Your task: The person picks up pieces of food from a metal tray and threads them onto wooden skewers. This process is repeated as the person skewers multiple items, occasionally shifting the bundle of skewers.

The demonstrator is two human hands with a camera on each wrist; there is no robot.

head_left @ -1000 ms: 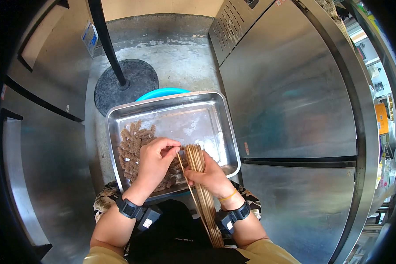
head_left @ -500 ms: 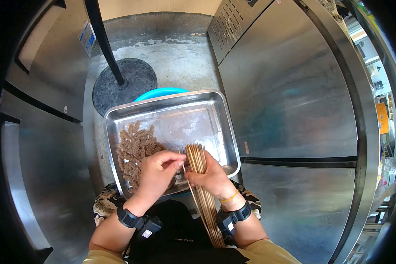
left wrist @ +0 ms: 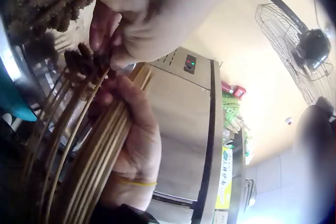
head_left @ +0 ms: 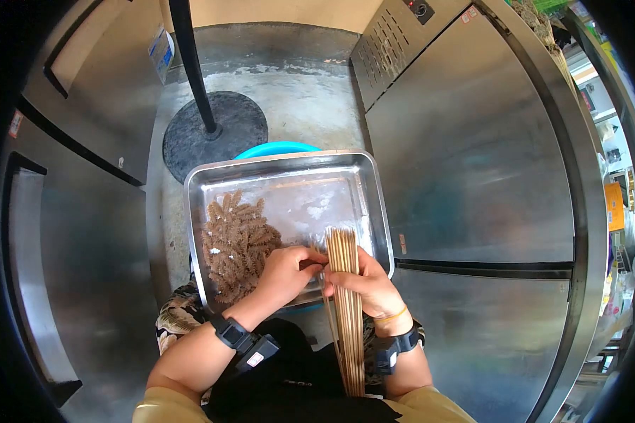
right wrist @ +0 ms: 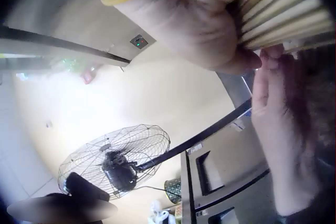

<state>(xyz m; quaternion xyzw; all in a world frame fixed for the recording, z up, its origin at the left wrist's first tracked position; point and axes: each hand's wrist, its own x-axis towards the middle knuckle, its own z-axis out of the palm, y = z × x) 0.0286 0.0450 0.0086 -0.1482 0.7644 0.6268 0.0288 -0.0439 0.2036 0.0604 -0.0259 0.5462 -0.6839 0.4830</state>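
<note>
My right hand [head_left: 379,287] grips a thick bundle of bamboo skewers [head_left: 347,317], its thumb across the front and the tips pointing away from me. Close on the bundle's left side, my left hand [head_left: 288,271] pinches a thin skewer near its upper end. The left wrist view shows this slim skewer [left wrist: 72,136] standing apart from the bundle, with small dark brown lumps [left wrist: 83,61] by the fingertips. Frilly brown pieces [head_left: 236,243] lie heaped in the left part of a metal tray [head_left: 383,211], below and beyond the hands.
Behind the tray shows the rim of a blue basin [head_left: 279,149]. A round black stand base [head_left: 243,127] with a pole sits on the floor. Steel cabinets rise at the right [head_left: 473,162] and left [head_left: 99,254]. A wire fan [right wrist: 118,161] appears in the right wrist view.
The whole head view has shifted, so tray and hands appear farther right. My left fingers have come down and closer to the skewer bundle. My right hand keeps its grip.
</note>
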